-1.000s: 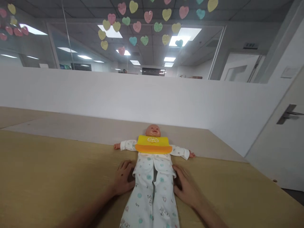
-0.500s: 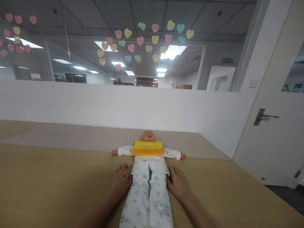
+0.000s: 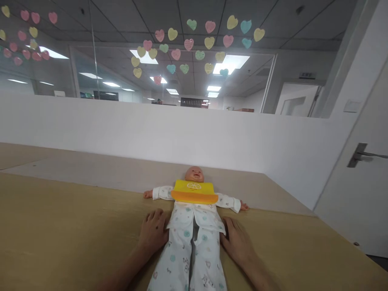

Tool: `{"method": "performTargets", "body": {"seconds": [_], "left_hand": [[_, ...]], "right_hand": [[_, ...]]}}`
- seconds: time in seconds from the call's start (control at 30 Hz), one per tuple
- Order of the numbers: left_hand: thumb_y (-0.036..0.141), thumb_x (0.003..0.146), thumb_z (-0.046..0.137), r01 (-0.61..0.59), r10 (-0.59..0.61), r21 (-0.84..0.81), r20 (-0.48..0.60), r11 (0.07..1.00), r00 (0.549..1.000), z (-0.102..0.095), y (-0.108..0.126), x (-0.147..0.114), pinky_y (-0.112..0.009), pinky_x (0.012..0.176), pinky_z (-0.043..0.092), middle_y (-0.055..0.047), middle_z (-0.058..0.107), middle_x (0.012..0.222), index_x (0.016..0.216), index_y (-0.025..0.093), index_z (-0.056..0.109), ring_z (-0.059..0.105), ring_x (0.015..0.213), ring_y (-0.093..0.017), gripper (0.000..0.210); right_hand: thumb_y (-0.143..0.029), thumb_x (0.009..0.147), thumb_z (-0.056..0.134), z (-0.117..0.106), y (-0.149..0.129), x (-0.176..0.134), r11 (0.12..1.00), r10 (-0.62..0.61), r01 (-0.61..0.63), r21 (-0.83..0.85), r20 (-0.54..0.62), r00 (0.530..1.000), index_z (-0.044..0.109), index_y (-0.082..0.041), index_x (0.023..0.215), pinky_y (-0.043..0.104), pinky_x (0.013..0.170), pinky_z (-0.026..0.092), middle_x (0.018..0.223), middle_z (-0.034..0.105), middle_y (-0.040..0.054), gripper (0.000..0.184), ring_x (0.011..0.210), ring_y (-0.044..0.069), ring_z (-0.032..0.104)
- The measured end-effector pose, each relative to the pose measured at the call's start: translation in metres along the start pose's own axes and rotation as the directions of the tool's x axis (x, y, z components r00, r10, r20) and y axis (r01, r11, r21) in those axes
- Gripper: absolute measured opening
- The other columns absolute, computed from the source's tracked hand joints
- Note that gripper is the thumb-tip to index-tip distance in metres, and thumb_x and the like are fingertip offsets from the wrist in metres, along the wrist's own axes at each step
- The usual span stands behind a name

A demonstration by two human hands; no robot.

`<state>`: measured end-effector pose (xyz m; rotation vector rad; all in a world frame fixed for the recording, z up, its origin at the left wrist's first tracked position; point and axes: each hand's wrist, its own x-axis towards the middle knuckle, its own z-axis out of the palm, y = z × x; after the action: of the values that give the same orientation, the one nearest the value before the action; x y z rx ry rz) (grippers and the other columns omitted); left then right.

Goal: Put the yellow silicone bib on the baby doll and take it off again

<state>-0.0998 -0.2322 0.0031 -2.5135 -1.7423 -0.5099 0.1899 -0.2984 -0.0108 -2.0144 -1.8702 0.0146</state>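
Observation:
A baby doll (image 3: 194, 174) lies on its back on the wooden table (image 3: 60, 226), arms spread, head toward the white wall. It wears white patterned pyjamas (image 3: 190, 246) and a yellow and orange bib (image 3: 194, 191) across the chest. My left hand (image 3: 153, 231) rests flat on the table, fingers against the doll's left side at the waist. On the other side, my right hand (image 3: 236, 241) lies flat too, touching the pyjamas at the waist. Neither hand holds anything.
A low white partition wall (image 3: 121, 133) runs behind the table, with glass above it carrying several paper hearts (image 3: 188, 44). A white door with a metal handle (image 3: 360, 153) stands at the right. The table's right edge slopes away near the door.
The view has shifted slightly; both hands stay flat beside the doll's waist, and the doll has not moved on the table.

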Motion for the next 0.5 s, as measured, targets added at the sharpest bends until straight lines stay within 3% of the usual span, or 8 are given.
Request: {"method": "performTargets", "body": {"seconds": [0.17,0.5], "left_hand": [[0.028,0.080,0.050,0.054,-0.053,-0.020,0.063,0.998,0.997,0.000,0.005,0.003,-0.045,0.095,0.037,-0.013,0.058,0.124,0.119,0.021,0.057,0.052,0.114,-0.031,0.040],[0.018,0.081,0.049,-0.049,0.052,-0.082,0.030,0.995,0.998,0.005,0.006,0.014,-0.038,0.092,0.041,-0.012,0.061,0.117,0.098,0.019,0.066,0.054,0.109,-0.027,0.024]], "right_hand": [[-0.020,0.080,0.044,-0.001,-0.012,0.000,0.999,0.016,-0.016,-0.043,0.011,1.000,0.048,-0.011,0.129,0.042,0.098,0.038,0.126,0.057,0.0170,0.049,0.119,0.031,0.050],[-0.017,0.076,0.047,0.002,-0.011,0.004,0.999,0.029,-0.029,-0.033,0.000,1.000,0.051,-0.011,0.124,0.042,0.098,0.038,0.122,0.059,0.0180,0.048,0.119,0.032,0.050]]}}
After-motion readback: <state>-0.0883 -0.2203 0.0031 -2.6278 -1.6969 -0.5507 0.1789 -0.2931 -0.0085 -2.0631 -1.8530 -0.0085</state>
